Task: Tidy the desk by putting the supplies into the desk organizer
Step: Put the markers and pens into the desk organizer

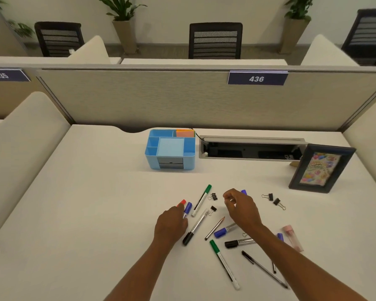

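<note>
A blue desk organizer (pixel 154 158) stands at the back of the white desk (pixel 85 203), with orange sticky notes (pixel 184 133) in its rear right compartment. Several markers, pens and binder clips lie scattered in front of it. My left hand (pixel 171 224) is closed around a red-capped marker (pixel 181 202) and a blue-capped marker (pixel 187 208), whose caps stick out past the fingers. My right hand (pixel 243 208) hovers with fingers curled and apart over a blue-capped marker (pixel 244 192), holding nothing. A green-capped marker (pixel 201 199) lies between the hands.
A black picture frame (pixel 321 168) leans at the right. An open cable tray (pixel 252 149) is sunk into the desk beside the organizer. Binder clips (pixel 274 199) lie right of my right hand. A pink eraser case (pixel 292 236) sits by my right forearm. A partition panel (pixel 182 98) closes the back.
</note>
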A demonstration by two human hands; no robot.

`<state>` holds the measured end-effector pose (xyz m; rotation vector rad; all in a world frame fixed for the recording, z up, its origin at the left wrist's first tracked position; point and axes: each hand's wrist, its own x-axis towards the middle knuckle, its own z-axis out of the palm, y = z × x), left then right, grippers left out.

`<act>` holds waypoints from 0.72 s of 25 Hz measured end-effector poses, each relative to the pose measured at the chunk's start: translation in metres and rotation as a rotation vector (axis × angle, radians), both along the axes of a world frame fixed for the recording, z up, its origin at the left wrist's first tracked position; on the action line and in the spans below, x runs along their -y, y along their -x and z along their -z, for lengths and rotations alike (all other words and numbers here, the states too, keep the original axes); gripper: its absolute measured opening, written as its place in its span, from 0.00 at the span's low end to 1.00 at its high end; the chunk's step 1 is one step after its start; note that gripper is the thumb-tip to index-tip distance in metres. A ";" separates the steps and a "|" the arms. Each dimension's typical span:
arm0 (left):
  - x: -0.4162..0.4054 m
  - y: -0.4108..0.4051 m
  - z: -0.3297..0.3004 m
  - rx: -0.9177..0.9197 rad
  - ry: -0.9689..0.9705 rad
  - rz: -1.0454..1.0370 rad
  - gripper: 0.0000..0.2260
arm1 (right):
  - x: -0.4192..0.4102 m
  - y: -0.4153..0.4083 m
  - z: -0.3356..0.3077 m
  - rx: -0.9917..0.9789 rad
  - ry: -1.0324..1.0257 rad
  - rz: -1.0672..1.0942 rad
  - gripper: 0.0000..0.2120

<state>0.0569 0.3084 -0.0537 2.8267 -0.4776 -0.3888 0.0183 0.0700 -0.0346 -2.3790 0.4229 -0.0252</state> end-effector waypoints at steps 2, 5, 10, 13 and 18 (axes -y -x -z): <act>0.001 0.002 -0.003 -0.004 0.025 -0.019 0.25 | -0.005 -0.005 -0.002 0.007 -0.003 -0.018 0.06; 0.004 0.002 -0.011 0.031 0.065 -0.022 0.18 | -0.015 -0.017 -0.005 0.025 -0.040 -0.044 0.06; 0.010 -0.014 -0.033 0.165 0.125 0.018 0.10 | -0.033 -0.050 -0.021 0.000 -0.177 -0.138 0.09; 0.009 -0.030 -0.040 0.220 0.208 0.034 0.12 | -0.041 -0.071 -0.032 -0.020 -0.269 -0.166 0.08; 0.008 -0.060 -0.050 0.212 0.338 0.026 0.15 | -0.053 -0.105 -0.049 -0.007 -0.421 -0.147 0.06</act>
